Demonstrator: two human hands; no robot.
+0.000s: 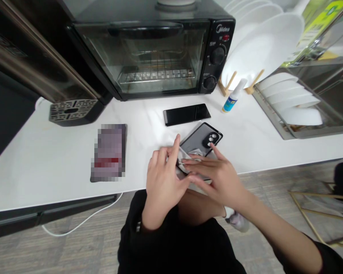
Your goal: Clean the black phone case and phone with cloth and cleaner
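Note:
A grey see-through phone case [193, 137] with a black rim and camera cutouts lies slanted near the counter's front edge. My left hand [164, 173] is curled at the case's left side, its index finger pointing up and its thumb at the lower edge. On the case lies a crumpled whitish wiping cloth [197, 152], partly covered by my fingers. My right hand [221, 175] presses this cloth against the case's surface with its fingers together, the thumb reaching toward my left thumb. Just behind the case, a black smartphone [187, 114] lies flat.
A toaster oven [157, 57] stands at the back, with a white spray bottle [233, 98] to its right. White plates [263, 45] stand in a rack beside a sink [291, 134] holding bowls. Another phone-shaped item [110, 152], pixelated, lies left. A dark machine [74, 110] stands behind it.

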